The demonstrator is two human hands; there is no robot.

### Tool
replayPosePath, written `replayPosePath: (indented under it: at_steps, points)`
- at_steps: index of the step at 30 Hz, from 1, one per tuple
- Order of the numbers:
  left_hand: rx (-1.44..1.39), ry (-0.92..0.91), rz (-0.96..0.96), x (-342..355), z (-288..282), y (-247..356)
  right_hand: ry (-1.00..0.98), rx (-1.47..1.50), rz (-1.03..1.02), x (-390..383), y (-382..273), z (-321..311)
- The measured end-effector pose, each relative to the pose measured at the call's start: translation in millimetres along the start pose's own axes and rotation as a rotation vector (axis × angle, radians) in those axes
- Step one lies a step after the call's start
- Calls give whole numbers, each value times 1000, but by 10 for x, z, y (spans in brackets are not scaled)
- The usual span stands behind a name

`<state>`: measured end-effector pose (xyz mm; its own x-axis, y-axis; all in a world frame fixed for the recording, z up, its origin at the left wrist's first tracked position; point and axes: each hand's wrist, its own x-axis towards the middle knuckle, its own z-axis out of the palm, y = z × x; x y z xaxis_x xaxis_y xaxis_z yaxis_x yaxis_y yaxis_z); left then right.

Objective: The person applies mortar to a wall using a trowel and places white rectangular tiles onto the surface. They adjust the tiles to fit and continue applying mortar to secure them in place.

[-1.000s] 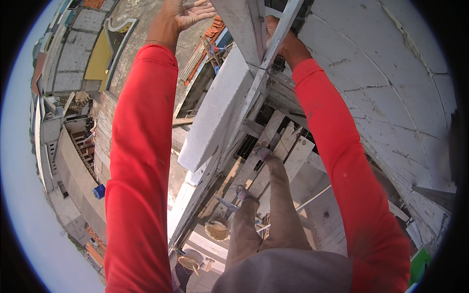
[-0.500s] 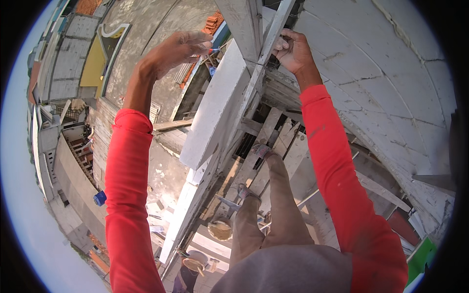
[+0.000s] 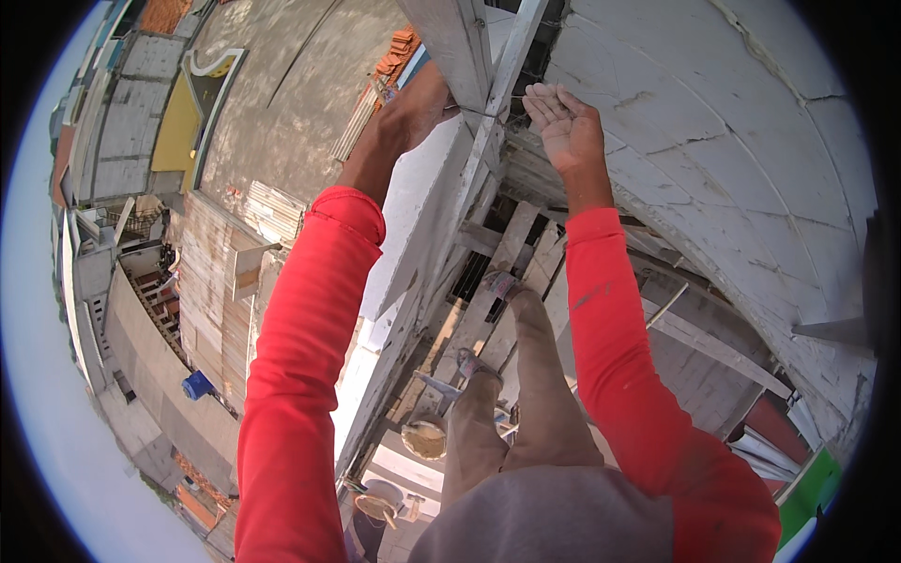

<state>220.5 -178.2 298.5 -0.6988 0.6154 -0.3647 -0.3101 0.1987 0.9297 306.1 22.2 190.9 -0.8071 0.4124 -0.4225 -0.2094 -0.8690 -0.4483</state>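
A grey post [image 3: 455, 47] meets a long pale batten [image 3: 514, 56], with thin wire [image 3: 488, 115] crossing at the junction. My left hand [image 3: 418, 105] is at the post's left side by the wire; its fingertips are hard to make out. Right of the batten, my right hand [image 3: 563, 127] is palm up with fingers apart and slightly bent, coated in pale dust. A short wire end lies near its fingertips; I cannot see a grip on it. A white slab [image 3: 408, 220] lies below my left hand.
A cracked grey surface [image 3: 713, 141] rises at right. Below, my feet rest on spaced planks [image 3: 516, 239], beside a bucket of pale mix [image 3: 424, 439] and another bucket [image 3: 375, 505]. Rooftops, a yellow panel [image 3: 174, 131] and a blue container [image 3: 197, 383] lie far down at left.
My left hand first dropped from the top, then moved right to the post at the wire. My right hand came out from behind the batten, moved down, and its fingers uncurled.
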Motion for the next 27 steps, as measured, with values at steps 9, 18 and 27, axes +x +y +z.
replayPosePath:
  at_steps: [9, 18, 27]
  points:
    - [75, 9, 24, -107, 35, -10, 177, -140, 117, -446, 80, -98]
    - [94, 79, 0, -135, 111, 66, 391, -131, 126, -542, -134, -819]
    - [66, 90, -19, -99, 99, 32, 213, 98, -42, -1048, -675, -1131]
